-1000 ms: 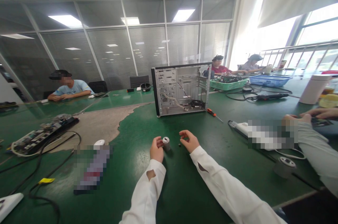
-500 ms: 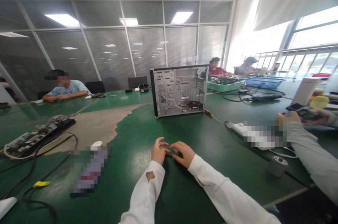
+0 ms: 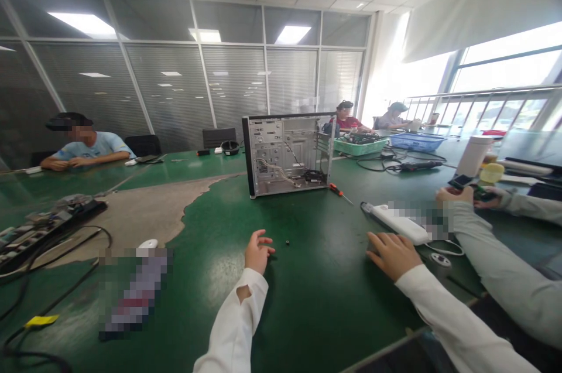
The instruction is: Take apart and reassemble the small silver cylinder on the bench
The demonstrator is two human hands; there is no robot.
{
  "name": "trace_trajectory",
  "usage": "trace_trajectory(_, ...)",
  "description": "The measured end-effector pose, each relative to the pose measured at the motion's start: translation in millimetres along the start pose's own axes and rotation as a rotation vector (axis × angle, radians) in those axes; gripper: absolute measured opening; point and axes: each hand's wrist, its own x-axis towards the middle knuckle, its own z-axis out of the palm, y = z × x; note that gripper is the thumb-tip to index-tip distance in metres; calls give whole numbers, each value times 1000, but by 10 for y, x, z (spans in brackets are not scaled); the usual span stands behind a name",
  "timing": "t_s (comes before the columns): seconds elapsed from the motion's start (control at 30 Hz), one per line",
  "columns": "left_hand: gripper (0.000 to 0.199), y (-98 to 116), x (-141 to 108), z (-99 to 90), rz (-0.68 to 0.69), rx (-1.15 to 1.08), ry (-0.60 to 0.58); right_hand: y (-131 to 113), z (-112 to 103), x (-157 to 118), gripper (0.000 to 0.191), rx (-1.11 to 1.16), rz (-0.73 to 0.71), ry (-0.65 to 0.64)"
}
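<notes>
My left hand [image 3: 258, 251] rests on the green table with its fingers loosely apart and nothing in them. Just right of its fingertips lies a tiny dark piece [image 3: 287, 242], too small to name. Palm down over the table, my right hand [image 3: 394, 255] is open, its fingers stretched out beside a white power strip [image 3: 401, 223]; the underside of that palm is hidden. Farther back stands an open computer case [image 3: 290, 153], its bare metal inside and some cables showing. An orange-handled screwdriver [image 3: 337, 190] lies at the case's lower right corner.
To my right, a co-worker's hands [image 3: 459, 194] hold a small board. Green [image 3: 360, 147] and blue baskets [image 3: 417, 141] stand behind. At left are a blurred purple item [image 3: 138, 291], a white mouse [image 3: 148, 246], black cables and a strip of parts [image 3: 48, 223].
My right hand has moved away to the right, from beside my left hand to near the power strip. The tiny dark piece now shows on the table. The view has turned slightly right.
</notes>
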Motion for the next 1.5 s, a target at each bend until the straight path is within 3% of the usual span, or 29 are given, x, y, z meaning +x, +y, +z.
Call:
trace_trajectory(0.2, 46, 5, -6, -6, -8, 3, -3, 485, 36, -68, 20, -166, 142, -113)
trace_trajectory(0.33, 45, 3, -5, -7, -11, -9, 5, 507, -34, -85, 25, -173, 172, -72)
trace_trajectory(0.47, 45, -21, 9, -7, 1, -13, 9, 26, -163, -67, 37, -108, 107, 70)
trace_trajectory(0.6, 43, -28, 5, -9, 18, -12, 12, -768, -137, -3, 44, 196, -169, -39)
trace_trajectory(0.7, 43, -6, -6, -11, -1, -21, 26, -1228, -47, 154, 52, 336, -242, -102)
trace_trajectory(0.87, 43, 19, 2, -15, -24, -25, 34, -1548, 77, 533, 55, 454, -257, -106)
trace_trajectory(1.03, 43, 14, 20, -18, -28, -46, 31, -1653, 224, 725, 37, 581, -425, -45)
trace_trajectory(1.17, 42, 19, 19, -23, -25, -61, 42, -1656, 232, 703, 31, 583, -481, -3)
trace_trajectory(1.3, 42, 25, 13, -36, -21, -73, 39, -1482, 72, 541, 30, 468, -488, 2)
trace_trajectory(1.4, 42, 28, 10, -42, -30, -78, 46, -1106, -57, 375, 27, 345, -376, 13)
trace_trajectory(1.5, 42, 28, 9, -39, -39, -77, 48, -521, -126, 230, 25, 209, -143, 63)
